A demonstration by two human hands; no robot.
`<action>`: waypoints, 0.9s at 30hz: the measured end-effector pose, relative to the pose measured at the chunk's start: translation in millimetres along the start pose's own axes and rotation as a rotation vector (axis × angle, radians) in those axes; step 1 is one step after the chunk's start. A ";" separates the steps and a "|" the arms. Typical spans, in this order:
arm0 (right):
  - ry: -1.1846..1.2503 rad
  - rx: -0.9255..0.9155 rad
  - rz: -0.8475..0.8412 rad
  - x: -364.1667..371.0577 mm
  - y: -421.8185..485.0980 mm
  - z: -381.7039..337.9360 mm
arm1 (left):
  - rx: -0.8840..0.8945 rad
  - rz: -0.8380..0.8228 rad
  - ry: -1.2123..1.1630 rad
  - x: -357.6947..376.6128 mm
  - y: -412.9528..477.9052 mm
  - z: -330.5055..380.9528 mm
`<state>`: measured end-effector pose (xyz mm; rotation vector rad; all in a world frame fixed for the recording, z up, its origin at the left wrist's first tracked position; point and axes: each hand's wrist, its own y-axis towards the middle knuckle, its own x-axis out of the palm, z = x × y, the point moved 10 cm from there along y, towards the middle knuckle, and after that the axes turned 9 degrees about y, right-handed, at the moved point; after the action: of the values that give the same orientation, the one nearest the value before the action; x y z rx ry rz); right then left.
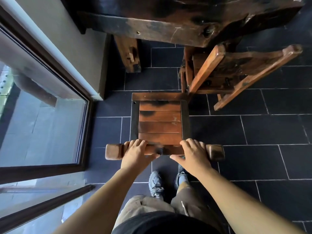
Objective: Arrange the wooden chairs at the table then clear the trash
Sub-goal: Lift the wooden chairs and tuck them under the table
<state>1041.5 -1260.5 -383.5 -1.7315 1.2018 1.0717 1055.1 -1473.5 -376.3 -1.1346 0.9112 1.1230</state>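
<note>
Worn brown wood under both palms: left hand (137,150) and right hand (194,152) both clamped over the top rail (164,150) of the chair (159,122), fingers curled over the far edge, thumbs hooked along the near side. Placed about evenly either side of the rail's middle, rounded rail ends poking out beyond each hand. Rail's long axis running left to right, square to the arms; neither hand clearly nearer than the other.

Beyond the knuckles, the slatted seat (159,125), stretching straight away toward the table (185,22). Seat front well short of the table's edge, with dark tiled floor (253,129) between, so judged not yet tucked in. Coming move judged as a straight push forward along the seat's line, both hands sharing it evenly.

To the right of that path, a second chair (236,71), already partly under the table, backrest leaning out toward the viewer; its near corner just beside the held chair's front right corner, touching or not impossible to tell. A snag there seemed likely on a straight push. On the left, a table leg (130,54), then a glass door (42,124) close by, leaving little room to veer that way. No trash visible anywhere.
</note>
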 end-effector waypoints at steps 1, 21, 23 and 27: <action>-0.006 -0.006 0.009 0.3 -0.3 0.4 | 0.000 0.004 -0.010 2.3 0.6 -0.4; 0.074 -0.036 0.110 -20.4 68.9 19.1 | -0.040 0.060 -0.039 -11.1 70.0 -2.0; 0.072 -0.023 0.107 -22.6 84.9 20.5 | -0.042 0.054 -0.043 -13.9 86.5 -5.4; 0.067 -0.030 0.135 -28.1 114.7 22.0 | -0.029 0.047 -0.039 -22.3 119.8 -10.2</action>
<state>921.5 -1262.6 -379.1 -1.7415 1.3665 1.1236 933.3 -1482.4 -382.5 -1.1158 0.8985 1.1960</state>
